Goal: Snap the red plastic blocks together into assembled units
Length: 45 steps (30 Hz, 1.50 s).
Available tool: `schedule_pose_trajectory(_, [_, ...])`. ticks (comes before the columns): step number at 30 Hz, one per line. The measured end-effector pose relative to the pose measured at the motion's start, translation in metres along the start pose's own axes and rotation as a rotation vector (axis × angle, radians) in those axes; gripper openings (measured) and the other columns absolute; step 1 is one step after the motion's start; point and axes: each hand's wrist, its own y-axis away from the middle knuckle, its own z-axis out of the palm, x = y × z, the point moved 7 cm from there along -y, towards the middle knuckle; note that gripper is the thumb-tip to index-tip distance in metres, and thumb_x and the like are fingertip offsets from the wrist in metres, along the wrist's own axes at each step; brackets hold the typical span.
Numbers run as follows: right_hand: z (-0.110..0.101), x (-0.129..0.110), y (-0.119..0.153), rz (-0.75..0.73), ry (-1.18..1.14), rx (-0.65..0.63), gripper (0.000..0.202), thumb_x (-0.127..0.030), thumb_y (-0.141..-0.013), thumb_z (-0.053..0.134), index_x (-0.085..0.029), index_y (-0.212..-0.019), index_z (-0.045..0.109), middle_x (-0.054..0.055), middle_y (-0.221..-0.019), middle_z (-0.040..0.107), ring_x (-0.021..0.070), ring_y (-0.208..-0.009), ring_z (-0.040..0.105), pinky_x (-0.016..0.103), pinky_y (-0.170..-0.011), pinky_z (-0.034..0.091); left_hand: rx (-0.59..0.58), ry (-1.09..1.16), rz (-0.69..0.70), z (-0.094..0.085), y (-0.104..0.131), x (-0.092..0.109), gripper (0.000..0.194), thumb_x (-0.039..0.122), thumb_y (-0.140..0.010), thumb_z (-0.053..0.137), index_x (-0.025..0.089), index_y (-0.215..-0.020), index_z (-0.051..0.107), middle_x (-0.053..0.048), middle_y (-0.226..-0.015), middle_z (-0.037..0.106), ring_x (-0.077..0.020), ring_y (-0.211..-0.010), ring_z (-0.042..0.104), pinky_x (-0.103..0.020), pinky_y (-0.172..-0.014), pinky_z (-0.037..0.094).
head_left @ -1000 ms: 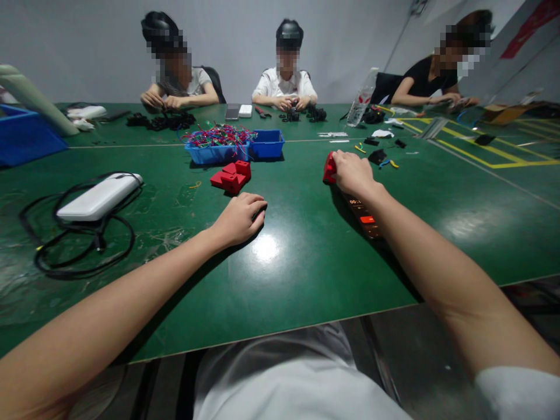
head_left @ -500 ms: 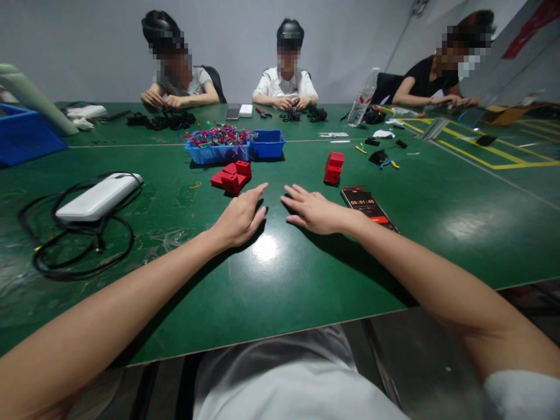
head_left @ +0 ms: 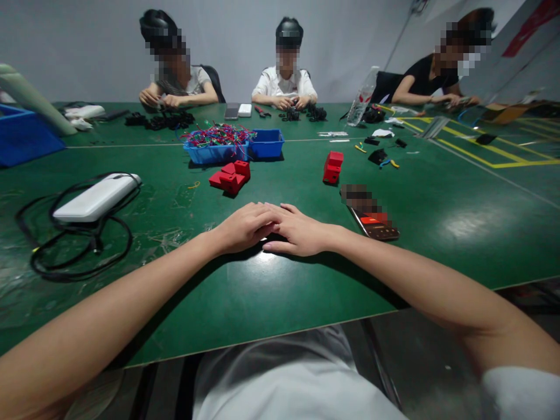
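Observation:
My left hand point(head_left: 245, 226) and my right hand point(head_left: 304, 232) meet on the green table point(head_left: 262, 303), fingers overlapping. The left fingers lie across the back of the right fingers, some of which are hidden. Both hands have their fingers stretched out and hold no object. Beyond the left hand sits a cluster of red blocks point(head_left: 231, 177). Another red piece point(head_left: 333, 168) stands upright past my right hand. Beside my right wrist lies a phone point(head_left: 371, 217) with its screen lit.
At left is a white power bank point(head_left: 98, 197) with a looped black cable point(head_left: 79, 271). Farther back stand a blue bin point(head_left: 214, 154) of coloured wires and a second blue bin point(head_left: 268, 147). A water bottle point(head_left: 363, 98) leans at back right. Several people sit across the table.
My hands were apart, fingers pointing toward each other. They have come together and slightly nearer to me, left fingers now over the right. The red pieces stay put.

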Motion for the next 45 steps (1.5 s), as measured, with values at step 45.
schedule_pose_trajectory(45, [-0.01, -0.002, 0.0, -0.034, -0.015, 0.08, 0.043, -0.05, -0.098, 0.051, -0.02, -0.123, 0.068, 0.016, -0.148, 0.049, 0.0296, -0.14, 0.042, 0.054, -0.115, 0.03, -0.03, 0.035, -0.29, -0.005, -0.002, -0.007, 0.029, 0.042, -0.099, 0.045, 0.018, -0.085, 0.052, -0.004, -0.081, 0.059, -0.0172, -0.073, 0.053, -0.03, -0.068, 0.044])
